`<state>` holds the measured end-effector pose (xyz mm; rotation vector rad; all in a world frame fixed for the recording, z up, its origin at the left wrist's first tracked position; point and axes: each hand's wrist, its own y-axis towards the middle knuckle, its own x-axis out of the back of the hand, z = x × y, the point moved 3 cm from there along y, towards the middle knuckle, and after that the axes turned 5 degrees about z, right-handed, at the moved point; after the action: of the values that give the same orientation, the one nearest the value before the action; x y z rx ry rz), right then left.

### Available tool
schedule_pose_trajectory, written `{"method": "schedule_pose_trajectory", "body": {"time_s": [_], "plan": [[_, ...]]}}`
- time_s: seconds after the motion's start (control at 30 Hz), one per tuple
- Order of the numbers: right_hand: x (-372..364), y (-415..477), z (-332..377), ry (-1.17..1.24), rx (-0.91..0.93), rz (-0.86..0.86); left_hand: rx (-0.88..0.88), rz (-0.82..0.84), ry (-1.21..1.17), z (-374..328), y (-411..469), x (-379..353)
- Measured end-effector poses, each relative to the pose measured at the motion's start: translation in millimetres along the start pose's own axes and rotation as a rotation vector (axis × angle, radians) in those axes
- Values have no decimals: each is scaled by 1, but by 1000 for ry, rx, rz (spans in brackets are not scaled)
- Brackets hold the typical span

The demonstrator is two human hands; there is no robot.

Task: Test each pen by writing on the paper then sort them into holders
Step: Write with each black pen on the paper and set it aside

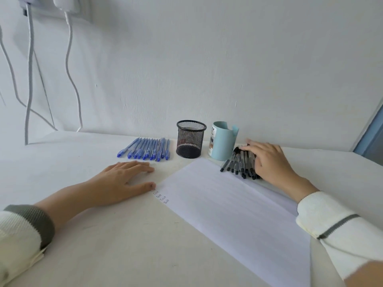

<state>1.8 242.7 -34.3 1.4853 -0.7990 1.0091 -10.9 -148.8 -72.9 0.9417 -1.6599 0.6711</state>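
- White table surface (107, 245) against a plain white wall (207, 59); white and grey cables (70, 69) hang from plugs on the wall, far beyond the left fingertips.
- Left hand (122, 179): palm down on the table, fingers straight and together, holding nothing; the thumb tip meets the near corner of the white sheet of paper (238, 208).
- Right hand (269, 160): fingers extended and laid across a bundle of clear-barrelled black-capped pens (238, 164), resting on them, not closed around any; the thumb is hidden.
- Row of blue click pens (147, 151): just beyond the left fingertips, untouched.
- Black wire-mesh cylindrical holder (191, 139) and pale blue cylindrical holder (222, 141): upright between the two sets of fingertips, the blue one just beside the right fingertips.
- Writing: "Test" four times in a column (161, 196) beside the left thumb; the blue holder's label shows only a "Y".
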Motion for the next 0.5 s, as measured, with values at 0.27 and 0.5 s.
{"method": "schedule_pose_trajectory", "body": {"time_s": [0.27, 0.5], "plan": [[-5, -67, 72, 394, 271, 440, -5, -22, -10, -1, -1, 0], [-5, -80, 82, 307, 97, 561, -4, -59, -32, 0, -3, -1]]}}
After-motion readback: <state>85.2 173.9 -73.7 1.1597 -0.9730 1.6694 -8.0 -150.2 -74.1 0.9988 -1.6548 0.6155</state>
